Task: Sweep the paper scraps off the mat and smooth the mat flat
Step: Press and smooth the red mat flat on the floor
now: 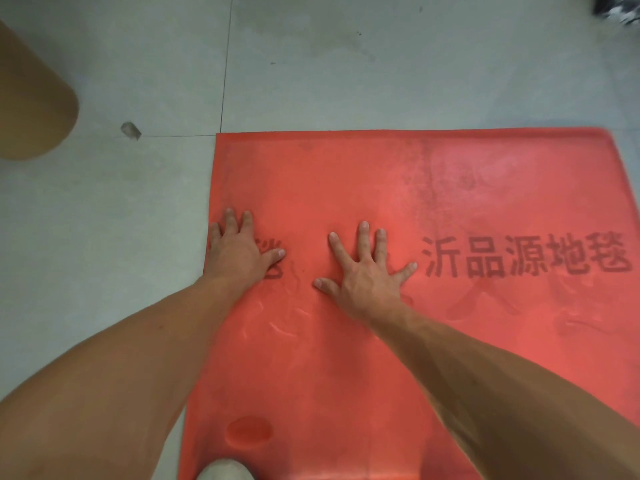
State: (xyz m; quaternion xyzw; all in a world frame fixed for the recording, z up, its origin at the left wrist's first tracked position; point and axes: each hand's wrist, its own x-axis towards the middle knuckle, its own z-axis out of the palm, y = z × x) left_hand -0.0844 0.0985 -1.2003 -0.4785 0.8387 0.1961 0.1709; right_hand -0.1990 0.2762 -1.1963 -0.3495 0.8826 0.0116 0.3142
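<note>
Head view shows both hands pressed palm-down on the red mat (346, 188), each grip spread flat and holding nothing. Left hand (239, 251) lies at the mat's left edge, about 9 o'clock of centre, its outer fingers at the border with the floor (104, 220). Right hand (363, 271) rests near the middle, fingers fanned toward 12 o'clock, just left of the dark printed lettering (526, 256). Shallow wrinkles (280, 327) mark the mat between the forearms. One small scrap (131, 130) sits on the floor at 10 o'clock, off the mat, near a brown rounded object (31, 109).
</note>
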